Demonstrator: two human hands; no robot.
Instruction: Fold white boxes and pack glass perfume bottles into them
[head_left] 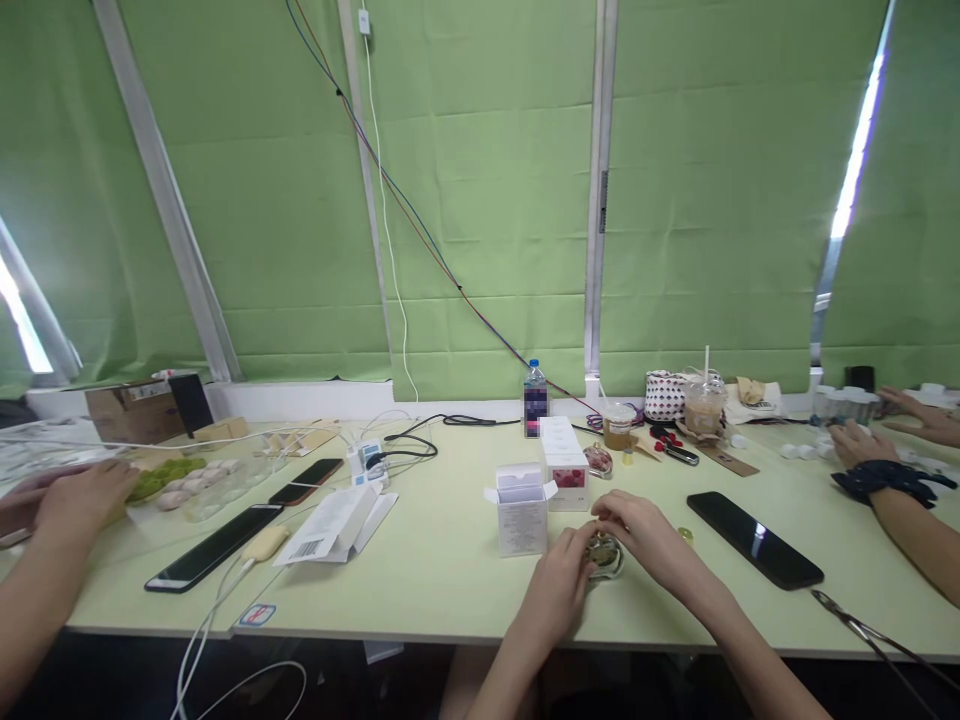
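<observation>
Near the table's front edge, my left hand [559, 585] is closed on the left side of a small clear glass bottle [606, 557] with something greenish in it. Fingers of my right hand [634, 525] are pinched together at the bottle's top; what they grip there is too small to make out. Just behind my left hand stands an open white box [523, 525] with its flaps up. A taller white box with a red picture [564, 475] is behind it, and a pinkish glass bottle [598, 460] lies beside that one.
A black phone [754, 540] and metal pliers [855, 618] lie to the right. Leftward are a flattened white carton [330, 525], two phones and cables. Drinks and a water bottle [535, 400] stand behind. Other people's hands are at both ends.
</observation>
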